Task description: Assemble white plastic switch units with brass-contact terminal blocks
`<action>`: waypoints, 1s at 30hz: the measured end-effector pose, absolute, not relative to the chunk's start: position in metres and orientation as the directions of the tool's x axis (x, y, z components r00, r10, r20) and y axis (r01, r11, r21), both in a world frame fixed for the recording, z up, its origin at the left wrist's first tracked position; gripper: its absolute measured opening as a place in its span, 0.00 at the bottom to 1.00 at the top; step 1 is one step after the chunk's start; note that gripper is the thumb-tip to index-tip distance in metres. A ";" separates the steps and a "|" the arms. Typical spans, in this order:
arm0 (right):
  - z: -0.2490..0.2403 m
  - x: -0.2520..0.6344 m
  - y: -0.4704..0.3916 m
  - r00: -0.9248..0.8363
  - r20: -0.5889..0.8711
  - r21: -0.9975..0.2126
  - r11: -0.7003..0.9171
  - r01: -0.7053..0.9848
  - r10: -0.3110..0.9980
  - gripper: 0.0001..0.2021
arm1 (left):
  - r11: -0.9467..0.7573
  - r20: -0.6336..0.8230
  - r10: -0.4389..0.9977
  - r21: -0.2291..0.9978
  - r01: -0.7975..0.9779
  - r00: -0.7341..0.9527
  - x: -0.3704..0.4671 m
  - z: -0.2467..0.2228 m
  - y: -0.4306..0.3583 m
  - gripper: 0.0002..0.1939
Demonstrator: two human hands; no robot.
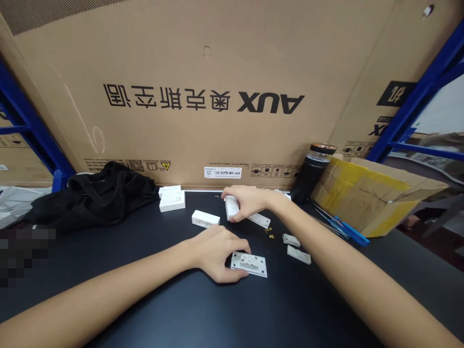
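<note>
My left hand (221,253) grips the left end of a flat white plate (259,267) with holes and a raised middle part, low over the dark table. Farther back, my right hand (244,200) has its fingers around a white block-like piece (231,208). Beside that hand lies a white strip (260,220), partly hidden by it. Small brass-coloured bits (269,234) are scattered just in front of the strip. A white box-shaped piece (205,219) rests left of my right hand. Two narrow white pieces (298,254) (291,240) lie to the right, near my right forearm.
White boxes (172,201) and a black cloth (105,198) are at the back left. At the back right stand a dark bottle (312,171) and a taped carton (369,193), with a blue-handled tool (350,232) before it. Large cardboard (203,135) walls the back.
</note>
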State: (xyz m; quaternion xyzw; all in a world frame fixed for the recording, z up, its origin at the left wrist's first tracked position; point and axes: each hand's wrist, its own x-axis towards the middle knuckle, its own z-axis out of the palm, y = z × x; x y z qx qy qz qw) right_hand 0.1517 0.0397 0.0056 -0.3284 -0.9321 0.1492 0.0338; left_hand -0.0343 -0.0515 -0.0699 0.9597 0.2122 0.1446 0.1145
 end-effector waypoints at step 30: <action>-0.008 0.229 -0.055 -0.444 0.243 -0.925 0.343 0.160 0.862 0.23 | -0.327 0.277 0.768 0.945 -0.017 0.577 -0.025 -0.076 -0.045 0.17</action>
